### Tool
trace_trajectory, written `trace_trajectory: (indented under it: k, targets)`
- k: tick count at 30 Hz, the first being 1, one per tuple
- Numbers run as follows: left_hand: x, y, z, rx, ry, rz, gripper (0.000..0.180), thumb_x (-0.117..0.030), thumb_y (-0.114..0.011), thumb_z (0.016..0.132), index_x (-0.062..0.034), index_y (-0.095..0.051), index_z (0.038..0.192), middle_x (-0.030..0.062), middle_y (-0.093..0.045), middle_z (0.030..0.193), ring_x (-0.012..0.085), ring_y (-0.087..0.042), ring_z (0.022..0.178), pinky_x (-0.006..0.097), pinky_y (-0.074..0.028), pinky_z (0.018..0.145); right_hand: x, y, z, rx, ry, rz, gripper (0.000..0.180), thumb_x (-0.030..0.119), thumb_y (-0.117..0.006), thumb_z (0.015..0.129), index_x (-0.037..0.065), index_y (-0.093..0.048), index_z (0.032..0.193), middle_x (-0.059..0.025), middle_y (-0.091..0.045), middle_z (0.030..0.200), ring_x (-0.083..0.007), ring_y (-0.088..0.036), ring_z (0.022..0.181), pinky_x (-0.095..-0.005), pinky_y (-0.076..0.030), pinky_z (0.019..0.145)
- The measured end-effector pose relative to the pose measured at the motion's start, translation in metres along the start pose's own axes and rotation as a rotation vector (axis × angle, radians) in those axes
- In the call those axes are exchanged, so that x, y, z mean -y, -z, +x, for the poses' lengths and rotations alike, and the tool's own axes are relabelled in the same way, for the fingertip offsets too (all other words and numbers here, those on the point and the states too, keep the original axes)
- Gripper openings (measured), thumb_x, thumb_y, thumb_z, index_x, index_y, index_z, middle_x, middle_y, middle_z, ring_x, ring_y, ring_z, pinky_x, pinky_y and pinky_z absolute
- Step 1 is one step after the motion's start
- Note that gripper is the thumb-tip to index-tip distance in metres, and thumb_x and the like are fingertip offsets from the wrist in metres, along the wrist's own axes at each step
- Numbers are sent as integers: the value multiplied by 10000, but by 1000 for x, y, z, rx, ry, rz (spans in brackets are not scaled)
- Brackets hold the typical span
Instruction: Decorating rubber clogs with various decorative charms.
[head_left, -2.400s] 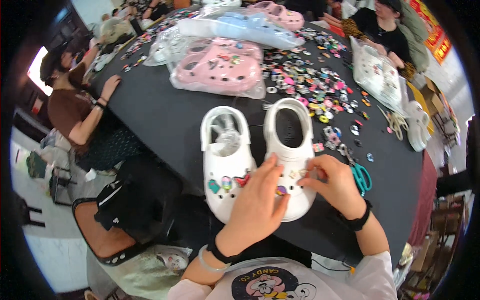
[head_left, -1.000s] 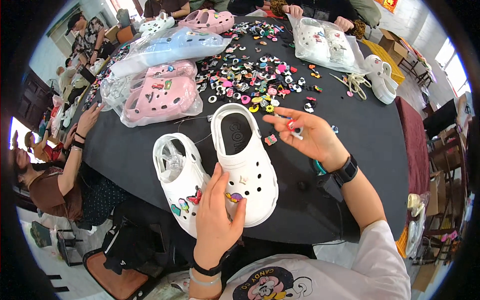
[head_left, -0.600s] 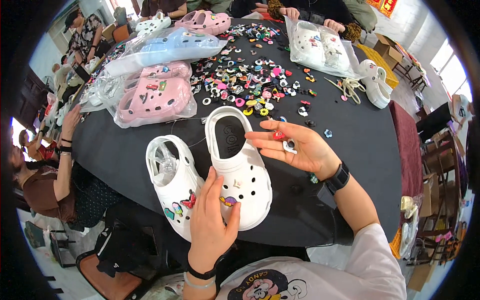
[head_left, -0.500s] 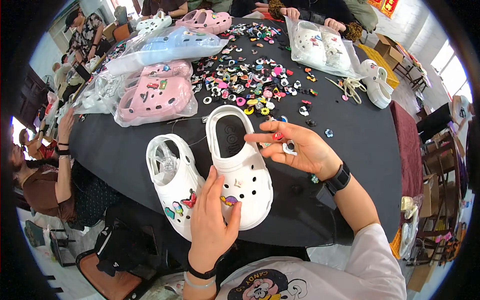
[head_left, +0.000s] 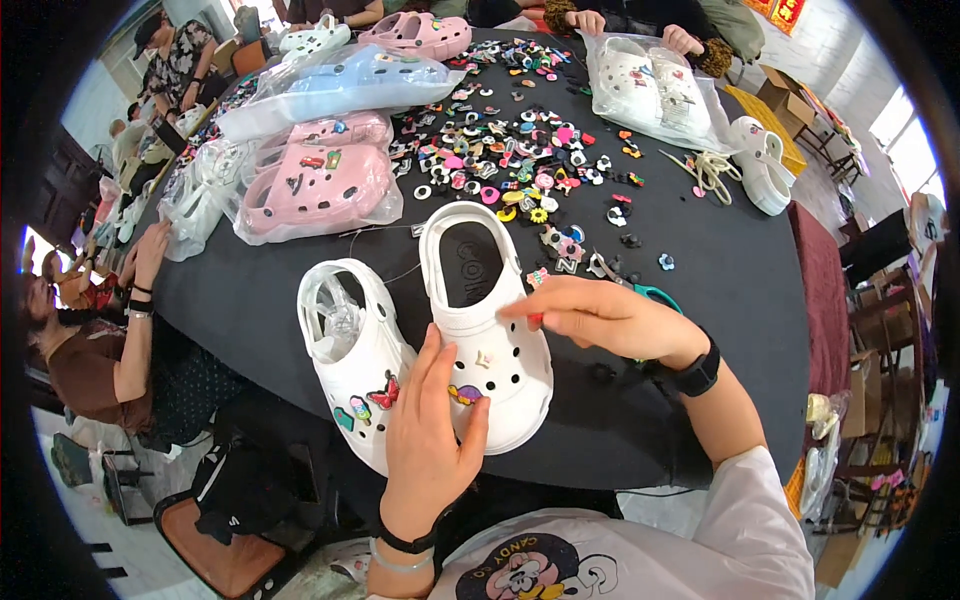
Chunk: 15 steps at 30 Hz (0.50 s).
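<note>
Through the head view, my landmark is the white clog [head_left: 490, 328], lying sole down on the black table [head_left: 590, 430] with its toe towards the wearer. The left hand [head_left: 430, 440] rests on the left of its toe, fingers long and close together, thumb spread wide to touch the snail charm [head_left: 468, 394]; a pale charm [head_left: 484, 358] sits just above that. The right hand [head_left: 615, 320] is at the clog's upper right, fingers narrowed around a small red charm [head_left: 535, 318]; I can't tell whether its hidden palm holds more. The second clog [head_left: 345, 370] lies just left of the landmark, teal-handled scissors [head_left: 655, 293] to its right past the right hand, and loose charms [head_left: 530, 160] beyond its heel. I'd expect the clog to be light, springy foam, best steadied by its sides near the toe. The red charm looks light, likely rubbery and easily fumbled, so I'd pinch its rim.
</note>
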<state>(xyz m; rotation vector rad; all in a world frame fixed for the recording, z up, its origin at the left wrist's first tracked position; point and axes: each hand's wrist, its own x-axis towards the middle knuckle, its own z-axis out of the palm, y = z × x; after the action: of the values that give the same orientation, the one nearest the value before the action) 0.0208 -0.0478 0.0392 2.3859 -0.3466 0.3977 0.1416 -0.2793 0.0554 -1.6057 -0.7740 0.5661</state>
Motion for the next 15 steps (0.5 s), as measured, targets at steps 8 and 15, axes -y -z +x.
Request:
trace_trajectory:
  k: [8, 15]
  targets:
    - [3, 0, -1, 13, -14, 24, 599, -88, -695, 851, 57, -427, 1366, 294, -433, 1454, 450, -524, 1253, 471, -448, 1013, 23, -11, -1, -14, -185, -248, 364, 79, -816, 784, 77, -706, 1132, -9, -672, 1031, -51, -425, 629, -214, -355, 559]
    - [2, -1, 0, 10, -2, -17, 597, -80, -688, 848, 47, -430, 1371, 305, -442, 1444, 443, -511, 1274, 468, -422, 1043, -2, -25, 1, -113, -91, -235, 249, 73, -840, 751, 45, -685, 943, 34, -578, 776, -46, -351, 589, -238, -296, 518]
